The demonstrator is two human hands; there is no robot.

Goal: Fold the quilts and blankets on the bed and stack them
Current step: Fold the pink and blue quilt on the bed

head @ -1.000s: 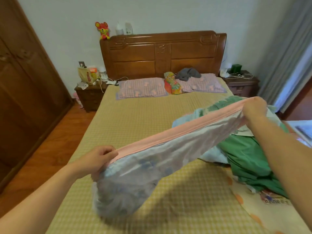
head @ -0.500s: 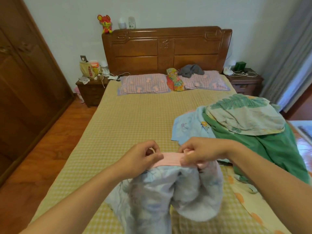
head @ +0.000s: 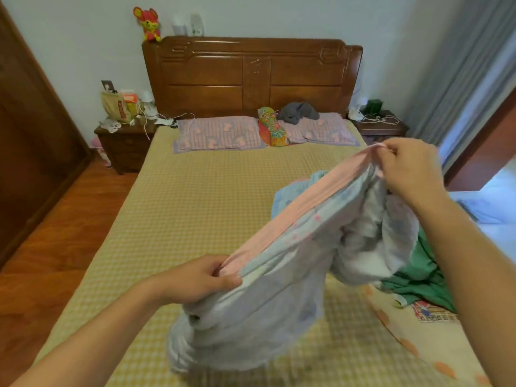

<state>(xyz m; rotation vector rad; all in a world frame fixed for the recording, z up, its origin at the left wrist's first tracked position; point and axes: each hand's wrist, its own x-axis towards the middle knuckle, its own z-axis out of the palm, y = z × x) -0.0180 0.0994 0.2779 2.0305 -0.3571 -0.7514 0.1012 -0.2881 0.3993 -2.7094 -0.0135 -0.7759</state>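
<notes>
Progress, as we judge it: early. We find no folded stack anywhere on the bed (head: 195,208); one pale blue quilt (head: 279,297) with a pink border is in hand and not yet folded, its body hanging in a loose bunch with the lower end resting on the yellow checked sheet at the near middle. Still to do, in our view: square this piece, fold it, then deal with the rest. Remaining items: a green blanket (head: 418,277) heaped at the right edge of the bed, partly hidden behind the lifted quilt; a light blue cloth (head: 282,196) just beyond it; a cream spotted cover (head: 413,331) spread at the near right. Left hand (head: 201,277): low and near, fingers curled, thumb on top, pinching the near end of the pink border. Right hand (head: 410,169): raised, farther and to the right, fingertips pinching the other end of that border. Between them we see the border drawn in a straight slanting line. Both forearms reach forward from the near edge. Two pillows (head: 220,132) lie at the far end under the headboard (head: 251,74).
</notes>
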